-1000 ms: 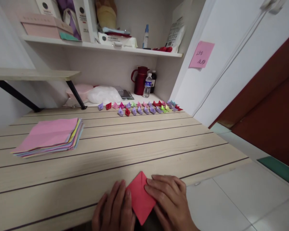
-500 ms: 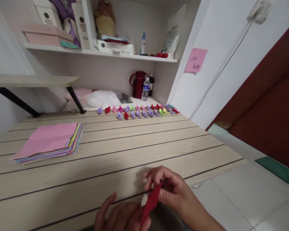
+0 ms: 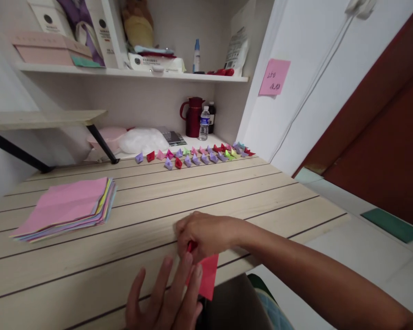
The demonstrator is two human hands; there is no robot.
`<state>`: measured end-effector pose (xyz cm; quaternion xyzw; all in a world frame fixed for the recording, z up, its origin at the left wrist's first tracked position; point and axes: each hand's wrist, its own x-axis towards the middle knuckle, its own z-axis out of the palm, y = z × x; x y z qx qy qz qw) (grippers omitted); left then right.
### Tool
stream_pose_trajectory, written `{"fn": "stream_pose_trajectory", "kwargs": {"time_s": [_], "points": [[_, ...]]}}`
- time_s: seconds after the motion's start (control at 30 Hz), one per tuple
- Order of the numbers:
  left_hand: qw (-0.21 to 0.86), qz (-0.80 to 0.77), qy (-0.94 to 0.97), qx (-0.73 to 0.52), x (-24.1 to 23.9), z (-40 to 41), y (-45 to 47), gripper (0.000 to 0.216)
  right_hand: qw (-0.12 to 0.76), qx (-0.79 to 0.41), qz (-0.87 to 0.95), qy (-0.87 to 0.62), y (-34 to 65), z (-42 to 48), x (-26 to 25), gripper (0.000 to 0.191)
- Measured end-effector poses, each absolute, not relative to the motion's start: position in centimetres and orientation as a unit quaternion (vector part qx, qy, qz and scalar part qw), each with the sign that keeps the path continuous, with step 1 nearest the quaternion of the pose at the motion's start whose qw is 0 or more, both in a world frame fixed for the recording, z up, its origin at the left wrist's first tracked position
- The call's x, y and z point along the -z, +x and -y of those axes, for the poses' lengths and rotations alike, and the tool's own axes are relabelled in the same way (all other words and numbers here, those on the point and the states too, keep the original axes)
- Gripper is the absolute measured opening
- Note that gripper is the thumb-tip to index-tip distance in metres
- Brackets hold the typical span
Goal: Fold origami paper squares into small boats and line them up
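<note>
I see the right hand [image 3: 203, 233] curled tightly onto red folded paper [image 3: 209, 276], the left hand [image 3: 168, 295] splayed along its edge

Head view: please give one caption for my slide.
Left hand spread at red paper, right hand closed on it, folded papers beyond.

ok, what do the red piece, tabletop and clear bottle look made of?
Red piece: likely paper, matte; thin, straight-edged.
Tabletop: wood or wood-look laminate, dull satin; pale grain, dark lines.
Clear bottle: probably plastic, glossy; see-through with highlights.
</note>
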<state>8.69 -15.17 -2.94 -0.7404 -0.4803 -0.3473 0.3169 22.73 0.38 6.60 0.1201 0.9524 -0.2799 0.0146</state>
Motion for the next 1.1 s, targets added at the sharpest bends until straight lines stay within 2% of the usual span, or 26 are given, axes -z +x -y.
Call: {"fn": "stream_pose_trajectory", "kwargs": {"time_s": [0.13,0.27,0.3,0.37,0.43,0.53,0.57,0.63,0.73,0.83,1.1], "points": [[0.303,0.473,-0.779,0.279,3.8,14.7,9.0,0.036,-0.005,0.26,-0.957,0.13,23.2,0.3,-6.0,0.016],[0.323,0.445,-0.802,0.232,4.6,14.9,8.0,0.036,-0.104,0.264,-0.937,0.204,25.6,1.0,-6.4,0.065],[0.33,0.436,-0.808,0.218,4.6,14.9,7.7,0.037,-0.143,0.262,-0.927,0.229,26.4,1.4,-6.5,0.069],[0.336,0.426,-0.815,0.202,4.5,15.0,7.4,0.038,-0.207,0.239,-0.911,0.265,28.1,2.7,-6.5,0.058],[0.333,0.427,-0.815,0.206,4.3,15.0,7.3,0.036,-0.18,0.246,-0.923,0.235,29.7,4.2,-5.8,0.054],[0.321,0.435,-0.811,0.225,4.3,15.1,7.5,0.032,-0.132,0.191,-0.95,0.211,31.2,6.5,-3.5,0.08],[0.317,0.438,-0.809,0.231,4.3,15.2,7.6,0.031,-0.132,0.154,-0.955,0.215,31.4,7.2,-2.7,0.079],[0.312,0.446,-0.802,0.247,4.4,15.4,7.8,0.03,-0.153,0.107,-0.953,0.238,31.4,8.2,-1.2,0.059],[0.295,0.461,-0.798,0.252,4.2,15.7,8.2,0.033,-0.22,0.124,-0.93,0.269,30.8,9.1,-0.7,0.037],[0.258,0.489,-0.795,0.251,3.6,15.8,8.7,0.034,-0.263,0.168,-0.903,0.296,30.3,9.3,-1.3,0.027],[0.193,0.55,-0.769,0.262,2.6,15.7,9.8,0.03,-0.245,0.195,-0.866,0.39,29.7,9.0,-1.6,0.009]]}}
